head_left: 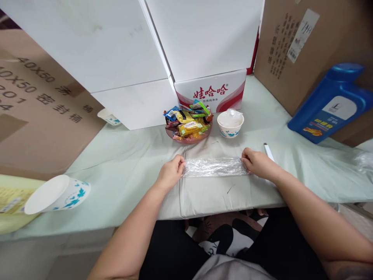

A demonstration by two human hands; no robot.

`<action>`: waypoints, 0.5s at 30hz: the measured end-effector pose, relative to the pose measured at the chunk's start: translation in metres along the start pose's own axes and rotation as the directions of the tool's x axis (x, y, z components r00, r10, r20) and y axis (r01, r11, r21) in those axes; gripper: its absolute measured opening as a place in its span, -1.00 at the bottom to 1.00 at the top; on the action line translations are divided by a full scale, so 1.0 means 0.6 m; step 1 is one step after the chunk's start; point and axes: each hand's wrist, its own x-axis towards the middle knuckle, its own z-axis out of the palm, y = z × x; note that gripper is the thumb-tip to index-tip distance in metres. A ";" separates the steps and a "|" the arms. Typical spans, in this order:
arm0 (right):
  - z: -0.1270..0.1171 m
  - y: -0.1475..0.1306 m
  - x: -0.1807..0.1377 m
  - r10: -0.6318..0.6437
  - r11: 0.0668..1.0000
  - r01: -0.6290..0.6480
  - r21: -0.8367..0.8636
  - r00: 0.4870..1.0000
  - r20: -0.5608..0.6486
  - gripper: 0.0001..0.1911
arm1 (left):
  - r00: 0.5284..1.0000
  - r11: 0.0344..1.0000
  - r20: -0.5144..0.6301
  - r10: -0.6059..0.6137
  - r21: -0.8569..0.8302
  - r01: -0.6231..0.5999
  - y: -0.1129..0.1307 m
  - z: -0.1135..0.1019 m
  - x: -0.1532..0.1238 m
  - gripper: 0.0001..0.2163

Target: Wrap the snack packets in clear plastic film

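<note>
A crinkled strip of clear plastic film (215,167) is stretched sideways just over the cloth-covered table. Its left end is pinched between the thumb and fingers of my left hand (171,171). My right hand (258,163) grips the other end with closed fingers. Behind the strip stands a reddish bowl (194,139) heaped with colourful wrapped snacks (189,120). To its right is a paper bowl (230,126) with crumpled clear plastic (234,114) in its mouth. A white pen-like tool (268,151) lies beside my right hand, partly hidden by it.
Paper bowls (62,194) (109,116) stand at the left, near a brown carton (43,97). White boxes (116,46) and a red-and-white carton (211,91) line the back. A blue bottle (329,105) leans before another brown carton (294,50) at right. The table's front edge (204,214) is near my lap.
</note>
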 end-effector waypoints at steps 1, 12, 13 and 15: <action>0.005 -0.002 0.003 0.017 0.998 -0.018 -0.067 1.000 -0.021 -0.87 | 1.000 0.997 -0.018 -0.004 0.077 0.005 0.004 0.004 0.002 -0.92; 0.030 -0.010 -0.002 -0.045 0.892 -0.077 -0.445 0.965 -0.257 -0.70 | 0.929 0.914 -0.361 0.087 0.399 0.070 0.016 0.018 -0.005 -0.84; 0.028 -0.007 -0.003 -0.100 0.894 -0.040 -0.446 0.953 -0.286 -0.68 | 0.900 0.914 -0.413 0.138 0.403 0.045 0.017 0.014 -0.007 -0.84; 0.024 0.002 -0.003 -0.162 0.905 0.021 -0.424 0.940 -0.299 -0.64 | 0.875 0.918 -0.414 0.251 0.388 -0.079 0.022 0.010 -0.014 -0.84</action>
